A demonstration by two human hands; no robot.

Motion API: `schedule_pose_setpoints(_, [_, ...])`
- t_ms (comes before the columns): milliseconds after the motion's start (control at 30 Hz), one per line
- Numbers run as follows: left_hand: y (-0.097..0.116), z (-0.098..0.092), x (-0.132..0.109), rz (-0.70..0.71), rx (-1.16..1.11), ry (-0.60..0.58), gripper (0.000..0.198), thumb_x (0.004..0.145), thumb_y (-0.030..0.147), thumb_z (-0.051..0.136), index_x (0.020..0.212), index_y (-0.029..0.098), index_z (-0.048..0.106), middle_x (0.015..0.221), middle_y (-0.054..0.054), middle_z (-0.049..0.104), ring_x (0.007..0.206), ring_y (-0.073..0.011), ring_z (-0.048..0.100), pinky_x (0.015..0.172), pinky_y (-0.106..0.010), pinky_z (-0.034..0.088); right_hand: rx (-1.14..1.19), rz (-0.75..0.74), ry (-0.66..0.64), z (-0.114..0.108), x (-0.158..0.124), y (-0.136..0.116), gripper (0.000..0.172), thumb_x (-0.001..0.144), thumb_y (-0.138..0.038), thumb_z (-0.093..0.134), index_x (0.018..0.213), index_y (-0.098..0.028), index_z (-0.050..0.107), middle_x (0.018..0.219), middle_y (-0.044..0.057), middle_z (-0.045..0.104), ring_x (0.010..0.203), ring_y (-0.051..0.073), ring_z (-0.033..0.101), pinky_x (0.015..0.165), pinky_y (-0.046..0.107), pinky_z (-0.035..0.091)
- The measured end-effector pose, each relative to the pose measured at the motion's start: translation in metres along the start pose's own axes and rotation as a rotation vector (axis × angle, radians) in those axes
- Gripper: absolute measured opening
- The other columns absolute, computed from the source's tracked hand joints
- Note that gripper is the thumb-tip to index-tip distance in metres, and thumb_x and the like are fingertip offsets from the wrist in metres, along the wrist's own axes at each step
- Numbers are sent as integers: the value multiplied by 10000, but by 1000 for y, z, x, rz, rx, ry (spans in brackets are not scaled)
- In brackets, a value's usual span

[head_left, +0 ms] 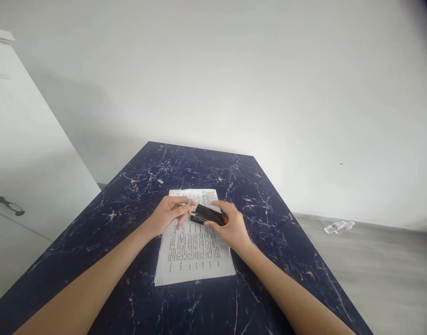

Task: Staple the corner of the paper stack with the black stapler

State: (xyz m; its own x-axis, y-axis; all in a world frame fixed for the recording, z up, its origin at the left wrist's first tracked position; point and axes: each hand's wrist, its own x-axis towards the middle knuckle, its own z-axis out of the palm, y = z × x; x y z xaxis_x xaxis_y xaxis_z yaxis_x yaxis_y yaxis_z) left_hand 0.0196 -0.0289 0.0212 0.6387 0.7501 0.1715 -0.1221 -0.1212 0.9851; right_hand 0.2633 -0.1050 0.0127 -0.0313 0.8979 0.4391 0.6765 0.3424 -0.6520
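A black stapler [210, 214] with an orange-red part at its right end lies over printed sheets of paper [196, 251]. My right hand [232, 225] is wrapped round its right end, thumb on the near side and fingers on the far side. At the stapler's left end, the fingertips of my left hand [170, 214] pinch a small silvery strip [190, 203], too small to name surely. The stapler looks parted at this left end, its top raised above a thin lower part. The paper lies flat beneath both hands, lines of print running across it.
The dark blue marbled table [185, 167] has a small pale green scrap [160, 181] beyond the paper. A white cabinet [32, 139] with a dark handle [9, 205] stands at left. Crumpled clear plastic [339, 226] lies on the floor at right, by the white wall [234, 70].
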Motion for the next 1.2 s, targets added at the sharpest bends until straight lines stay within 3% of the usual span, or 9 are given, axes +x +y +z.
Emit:
schedule_pose_setpoints(100, [6,5,-4,30,95,-112,284,985,413,593,1041,184,753,548,38,545,389,-86,506,524,-257,500,-38,-227,134,-3,-1,-11,366,932,-271,670,1298,-276,649,1249,118,660,1150,304,624,964,510,543])
schedule_pose_setpoints(267, [14,16,-4,93,208,-260,283,1016,381,544,938,218,761,544,31,577,410,-92,533,553,-252,489,23,-491,56,5,-5,-18,407,972,-187,614,1354,-327,622,1234,63,698,1115,257,658,927,467,577])
schedule_pose_setpoints(400, [9,24,-4,119,249,-267,274,1010,388,552,974,225,771,555,29,584,402,-80,493,544,-244,478,87,-569,80,6,-8,-23,330,959,-128,617,1232,-298,693,1101,41,759,973,218,703,829,418,599])
schedule_pose_setpoints(533, [3,9,-2,129,385,-118,350,998,461,538,1097,210,761,710,-26,693,417,-89,504,437,-226,396,67,-385,165,-9,0,-17,157,947,-185,633,1016,-267,747,942,40,770,853,214,699,766,400,580])
schedule_pose_setpoints(667, [-5,-38,3,156,986,365,359,1000,434,502,983,193,767,723,-45,707,550,-150,584,519,-261,432,-28,55,338,-38,21,34,134,877,-348,702,861,-228,759,829,41,759,749,214,676,716,358,542])
schedule_pose_setpoints(767, [-18,-72,7,44,1303,629,346,1003,349,451,1087,188,745,1028,-105,738,876,-243,683,764,-349,535,-65,323,246,-59,32,85,158,768,-363,751,744,-207,751,739,41,756,694,226,688,701,341,519])
schedule_pose_setpoints(933, [-41,-88,10,-103,1520,518,502,1023,349,359,1451,174,556,1552,-148,475,1382,-364,460,1076,-538,438,-45,451,130,-70,36,133,156,720,-375,751,748,-223,765,765,30,766,756,231,715,720,314,502])
schedule_pose_setpoints(1033, [-46,-86,11,-192,1549,443,519,1032,370,325,1460,174,545,1599,-139,417,1438,-374,395,1103,-590,404,-152,416,141,-64,38,140,185,736,-402,718,736,-224,770,765,35,752,744,227,688,711,320,481])
schedule_pose_setpoints(1200, [-44,-85,11,-169,1558,491,467,1003,355,383,1325,141,645,1500,-180,504,1341,-375,502,1067,-557,453,-265,343,297,-59,40,142,270,825,-415,613,864,-208,781,714,38,708,678,213,635,690,326,454])
